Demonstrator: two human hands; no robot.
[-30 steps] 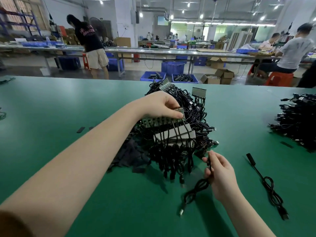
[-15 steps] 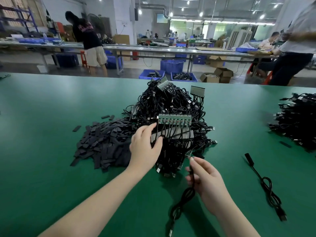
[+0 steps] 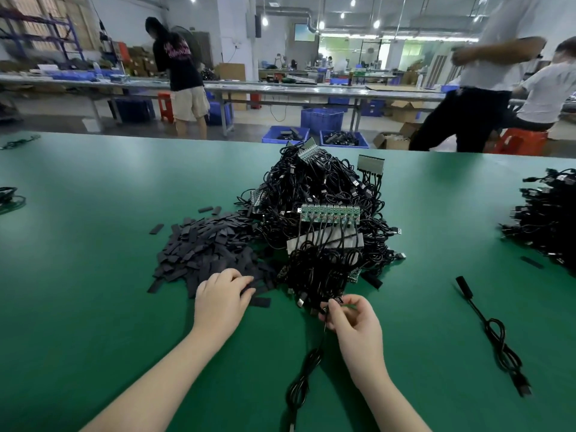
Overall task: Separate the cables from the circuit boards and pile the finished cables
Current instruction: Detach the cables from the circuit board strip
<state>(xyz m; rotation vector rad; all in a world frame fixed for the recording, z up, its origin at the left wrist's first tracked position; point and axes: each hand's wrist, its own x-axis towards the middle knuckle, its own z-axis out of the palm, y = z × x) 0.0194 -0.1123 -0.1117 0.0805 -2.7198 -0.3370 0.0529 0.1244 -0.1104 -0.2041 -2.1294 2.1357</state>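
— Black cable (image 3: 307,374), the loose one: where is it sitting?

— It is hanging from the right hand (image 3: 353,322), whose thumb and fingers are pinching its upper end near a small connector, and its coiled length is trailing down onto the green table (image 3: 93,244) toward the near edge.

— And the left hand (image 3: 222,299)?

— It is resting palm down at the near edge of the heap of flat dark strips (image 3: 212,247), fingertips curling onto one strip; whether it is actually gripping it, I cannot tell.

— Where are the boards lying?

— Just beyond both hands, the tangled mound of cables (image 3: 324,194) is carrying a green circuit board (image 3: 330,213) on its front face, with a row of leads drooping from it. Another board (image 3: 371,164) is sticking up at the back right.

— Anything further out?

— A single coiled cable (image 3: 495,338) is lying apart on the right, and a dark cable pile (image 3: 548,216) is sitting at the right edge. People are standing at benches behind.
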